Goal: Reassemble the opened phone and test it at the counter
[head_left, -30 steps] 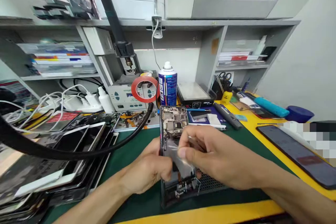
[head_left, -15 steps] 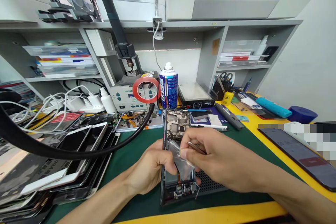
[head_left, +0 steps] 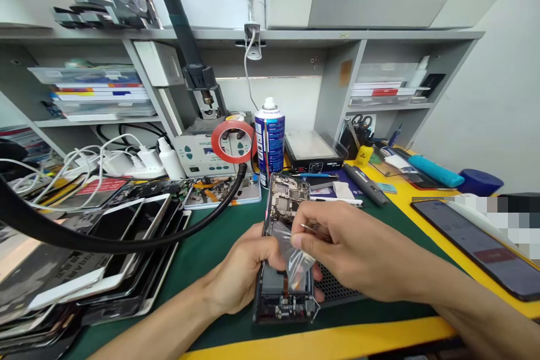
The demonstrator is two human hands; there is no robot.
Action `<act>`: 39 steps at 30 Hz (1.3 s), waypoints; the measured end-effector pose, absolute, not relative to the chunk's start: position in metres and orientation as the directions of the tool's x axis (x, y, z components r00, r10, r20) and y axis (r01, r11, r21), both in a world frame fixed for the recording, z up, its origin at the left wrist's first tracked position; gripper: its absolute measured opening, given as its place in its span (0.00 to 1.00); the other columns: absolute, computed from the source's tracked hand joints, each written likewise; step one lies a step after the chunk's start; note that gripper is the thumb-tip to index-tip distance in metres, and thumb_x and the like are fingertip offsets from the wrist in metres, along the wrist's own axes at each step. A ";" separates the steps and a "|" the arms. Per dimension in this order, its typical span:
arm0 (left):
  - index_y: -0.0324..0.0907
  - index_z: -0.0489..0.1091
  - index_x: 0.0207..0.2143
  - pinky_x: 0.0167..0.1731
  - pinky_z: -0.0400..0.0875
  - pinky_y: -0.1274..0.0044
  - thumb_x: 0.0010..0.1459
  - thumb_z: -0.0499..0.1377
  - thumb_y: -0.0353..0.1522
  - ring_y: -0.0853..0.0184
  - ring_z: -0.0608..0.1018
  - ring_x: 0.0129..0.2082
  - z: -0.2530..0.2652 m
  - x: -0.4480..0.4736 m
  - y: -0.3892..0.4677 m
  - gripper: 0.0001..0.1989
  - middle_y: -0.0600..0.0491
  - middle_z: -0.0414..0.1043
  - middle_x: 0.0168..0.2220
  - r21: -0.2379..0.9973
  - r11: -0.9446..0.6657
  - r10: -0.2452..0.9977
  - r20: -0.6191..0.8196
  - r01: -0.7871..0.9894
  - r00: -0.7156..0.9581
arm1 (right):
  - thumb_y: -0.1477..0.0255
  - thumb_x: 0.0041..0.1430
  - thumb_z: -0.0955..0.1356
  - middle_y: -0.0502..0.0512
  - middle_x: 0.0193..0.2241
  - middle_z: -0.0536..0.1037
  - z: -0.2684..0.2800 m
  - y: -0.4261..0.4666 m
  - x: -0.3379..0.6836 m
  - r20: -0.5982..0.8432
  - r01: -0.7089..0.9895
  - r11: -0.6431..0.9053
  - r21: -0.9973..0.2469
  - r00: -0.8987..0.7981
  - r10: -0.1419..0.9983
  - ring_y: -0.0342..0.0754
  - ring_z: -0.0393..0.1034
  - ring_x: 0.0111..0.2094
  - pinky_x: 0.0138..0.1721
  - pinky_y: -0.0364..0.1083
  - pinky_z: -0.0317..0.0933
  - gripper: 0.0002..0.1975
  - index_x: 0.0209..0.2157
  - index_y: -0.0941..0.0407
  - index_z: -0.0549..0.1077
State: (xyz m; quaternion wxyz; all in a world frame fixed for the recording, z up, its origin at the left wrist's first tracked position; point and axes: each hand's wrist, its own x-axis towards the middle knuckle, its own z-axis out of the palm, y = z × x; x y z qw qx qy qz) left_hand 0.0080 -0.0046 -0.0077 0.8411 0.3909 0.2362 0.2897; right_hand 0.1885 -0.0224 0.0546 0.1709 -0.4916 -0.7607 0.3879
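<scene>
An opened phone [head_left: 290, 197] with its circuit board bare at the top is tilted above the green mat. My left hand [head_left: 248, 261] grips it by the sides, thumb over the front and fingertips showing at the right edge. Across the middle of the phone, a sheet of clear plastic film [head_left: 295, 261] stands partly lifted. Between thumb and forefinger, my right hand [head_left: 350, 250] pinches the film's upper right part. A thin metal tool, perhaps tweezers [head_left: 310, 229], is also tucked in those fingers; most of it is hidden.
Stacked phone screens [head_left: 126, 259] lie at the left, under a thick black hose [head_left: 126, 246]. A blue spray can [head_left: 270, 138], red tape roll [head_left: 216, 142] and parts tray [head_left: 253, 194] stand behind. A black perforated pad [head_left: 341, 289] lies under my right hand; a phone [head_left: 472, 247] rests at right.
The film is pulled farther right and up from the phone, baring more of the dark surface at lower left. The phone has tilted slightly; both hands keep their hold.
</scene>
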 end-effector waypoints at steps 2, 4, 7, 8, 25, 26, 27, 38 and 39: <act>0.33 0.74 0.38 0.29 0.76 0.68 0.41 0.54 0.27 0.56 0.81 0.26 -0.008 0.008 -0.006 0.19 0.44 0.77 0.28 0.781 0.528 0.678 -0.151 -0.334 0.719 | 0.69 0.68 0.62 0.46 0.20 0.77 0.054 -0.023 0.188 -0.143 0.596 0.187 -0.781 -0.463 0.875 0.43 0.74 0.21 0.20 0.39 0.57 0.09 0.31 0.52 0.65; 0.34 0.73 0.40 0.29 0.75 0.67 0.41 0.54 0.27 0.54 0.82 0.26 -0.010 0.008 -0.006 0.21 0.44 0.78 0.29 0.762 0.536 0.689 -0.147 -0.363 0.710 | 0.68 0.68 0.62 0.46 0.21 0.77 0.053 -0.024 0.188 -0.167 0.568 0.148 -0.810 -0.464 0.870 0.45 0.75 0.21 0.20 0.40 0.58 0.09 0.32 0.52 0.64; 0.36 0.71 0.44 0.31 0.76 0.65 0.40 0.54 0.25 0.54 0.82 0.27 -0.012 0.009 -0.006 0.25 0.45 0.79 0.32 0.722 0.548 0.717 -0.146 -0.422 0.682 | 0.68 0.69 0.62 0.47 0.21 0.77 0.052 -0.024 0.187 -0.173 0.549 0.126 -0.826 -0.460 0.871 0.46 0.75 0.21 0.20 0.41 0.59 0.10 0.31 0.52 0.64; 0.37 0.71 0.45 0.33 0.76 0.65 0.40 0.54 0.24 0.54 0.82 0.28 -0.012 0.009 -0.006 0.26 0.45 0.80 0.32 0.710 0.549 0.723 -0.137 -0.442 0.677 | 0.68 0.68 0.62 0.47 0.20 0.77 0.052 -0.024 0.187 -0.170 0.552 0.128 -0.824 -0.457 0.873 0.46 0.75 0.21 0.21 0.41 0.59 0.10 0.31 0.52 0.64; 0.34 0.70 0.47 0.37 0.75 0.64 0.43 0.54 0.24 0.53 0.83 0.32 -0.009 0.010 -0.010 0.25 0.44 0.80 0.34 0.641 0.543 0.725 -0.032 -0.542 0.688 | 0.71 0.66 0.64 0.46 0.22 0.76 0.057 -0.025 0.186 -0.168 0.431 0.059 -0.900 -0.471 0.866 0.44 0.72 0.20 0.21 0.41 0.59 0.08 0.30 0.53 0.65; 0.35 0.70 0.47 0.38 0.75 0.64 0.43 0.54 0.24 0.53 0.83 0.32 -0.010 0.010 -0.009 0.25 0.45 0.80 0.35 0.632 0.544 0.725 -0.022 -0.552 0.689 | 0.71 0.66 0.64 0.45 0.21 0.75 0.058 -0.026 0.186 -0.164 0.433 0.063 -0.899 -0.467 0.869 0.43 0.72 0.20 0.21 0.41 0.59 0.08 0.30 0.53 0.65; 0.35 0.70 0.47 0.39 0.75 0.64 0.43 0.54 0.24 0.53 0.83 0.33 -0.010 0.010 -0.009 0.25 0.45 0.80 0.35 0.626 0.545 0.724 -0.016 -0.558 0.689 | 0.72 0.66 0.64 0.45 0.20 0.74 0.058 -0.026 0.186 -0.159 0.434 0.066 -0.898 -0.463 0.872 0.43 0.72 0.20 0.21 0.41 0.60 0.08 0.30 0.53 0.65; 0.33 0.73 0.39 0.37 0.74 0.62 0.40 0.54 0.25 0.52 0.82 0.29 -0.008 0.009 -0.011 0.20 0.44 0.79 0.27 0.662 0.505 0.766 -0.049 -0.554 0.641 | 0.72 0.66 0.65 0.45 0.21 0.72 0.053 -0.027 0.187 -0.115 0.351 0.071 -0.934 -0.481 0.869 0.43 0.71 0.21 0.23 0.42 0.62 0.06 0.32 0.54 0.67; 0.32 0.73 0.38 0.36 0.74 0.62 0.40 0.54 0.25 0.51 0.82 0.28 -0.006 0.009 -0.012 0.19 0.44 0.78 0.27 0.671 0.501 0.768 -0.053 -0.546 0.638 | 0.72 0.66 0.65 0.45 0.21 0.71 0.054 -0.028 0.186 -0.113 0.347 0.070 -0.935 -0.482 0.869 0.43 0.71 0.21 0.23 0.42 0.61 0.06 0.32 0.54 0.67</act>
